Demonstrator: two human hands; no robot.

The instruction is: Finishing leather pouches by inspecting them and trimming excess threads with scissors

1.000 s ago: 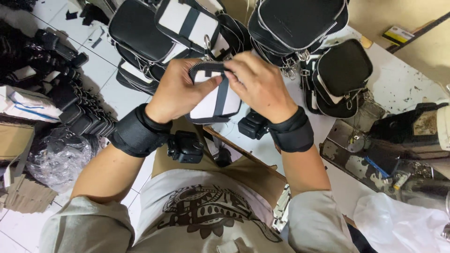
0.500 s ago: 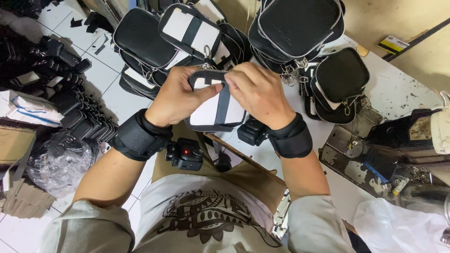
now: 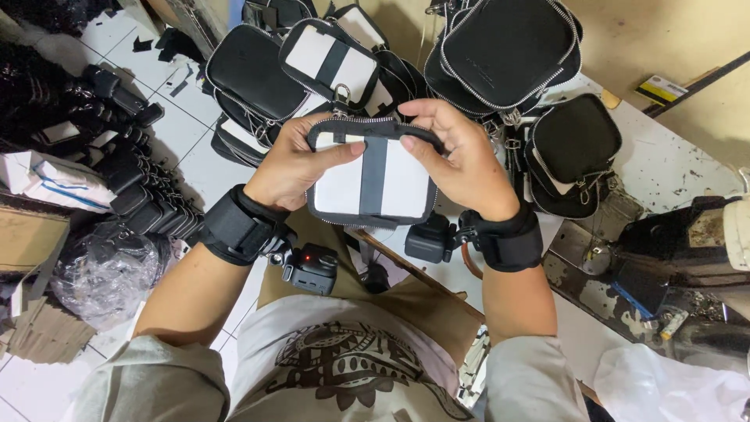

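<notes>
Far off to the left of the grip, a heap of black straps and pouches (image 3: 117,180) lies on the white tiled floor (image 3: 195,164), with a crumpled clear plastic bag (image 3: 101,273) nearer the body. The left hand (image 3: 293,160) clamps the left edge of a small white pouch with a black centre stripe (image 3: 373,176), thumb pressed on its white face, fingers behind. The pouch is held up in the air between both hands, facing the camera, its zipper rim along the top. The right hand (image 3: 465,160) closes on the upper right corner, thumb on the front and fingers curled over the zipper edge. Each wrist wears a black strap carrying a small camera. Beyond the grip lie a pile of black zippered pouches (image 3: 508,51) and a matching white-striped one (image 3: 332,59). To its right, another black pouch (image 3: 574,141) rests on the stained white counter (image 3: 672,164).
</notes>
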